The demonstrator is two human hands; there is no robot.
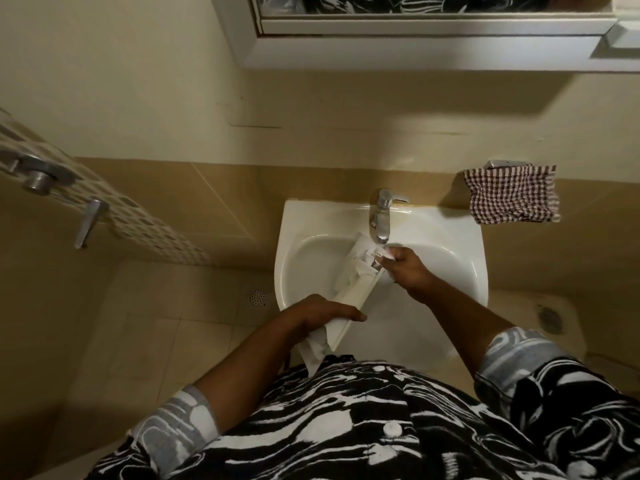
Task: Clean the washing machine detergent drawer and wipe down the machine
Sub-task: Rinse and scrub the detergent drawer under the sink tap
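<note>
A long white plastic detergent drawer (348,301) lies slantwise over the white ceramic wall-hung sink (460,237) — its far end is inside the basin, just below the spout, and its near end juts out past the sink's front rim toward the person's body.

The left hand (322,315) is at the sink's front rim. Its fingers are curled over the drawer's near end and grip it, and a strip of white paper (313,351) is caught under the same hand and hangs down below the rim.

The right hand (405,266) is over the middle of the basin, at the drawer's far end. Its fingers are bunched together and pinch a crumpled wad of white paper (367,263) against the drawer; more of this paper lies in the drawer's open top.

A chrome single-lever tap (381,216) stands at the back of the sink. Whether water is running cannot be told.

A red-and-white checked cloth (512,195) hangs on the tan tiled wall just right of the sink's back corner. A white-framed mirror cabinet (415,39) is mounted on the wall above the sink. Left of the sink, a round metal floor drain (258,297) sits in the beige tiles — further left, a metal lever handle (88,223) projects from a door.
</note>
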